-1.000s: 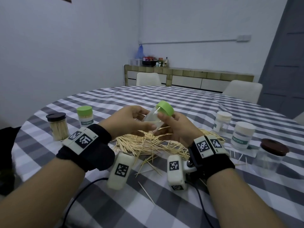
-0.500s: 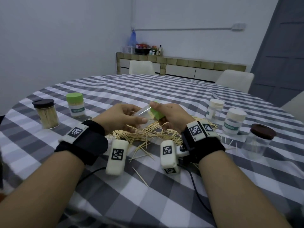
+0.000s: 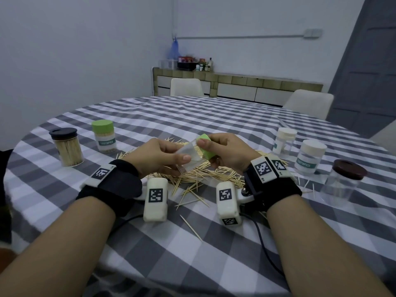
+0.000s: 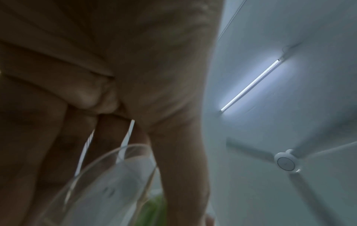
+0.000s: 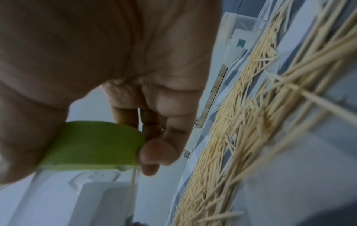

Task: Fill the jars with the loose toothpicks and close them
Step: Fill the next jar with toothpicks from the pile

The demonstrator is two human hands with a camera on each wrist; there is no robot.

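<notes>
Clear jar [image 3: 188, 156] gripped by left hand [image 3: 159, 156], green lid [image 3: 206, 146] pinched in right hand [image 3: 227, 152]; advised: steady jar, twist lid off squarely above toothpick pile [image 3: 205, 174].

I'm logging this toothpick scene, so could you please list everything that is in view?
Held jar: 1, clear, tilted between both hands above the pile.
Green lid: 1, on the held jar's mouth.
Loose toothpicks: a pile, pale wood, table centre, strays nearer the person.
Filled jars: 2, table left; black-lidded jar, green-lidded jar.
White-lidded jars: 2, table right, and.
Brown-lidded jar: 1, clear, far right.
Tablecloth: grey-white check.
Chairs: 2, white, and.
Sideboard: 1, bottles on top, back wall.
Left hand: holds the jar body.
Right hand: grips the lid.
</notes>
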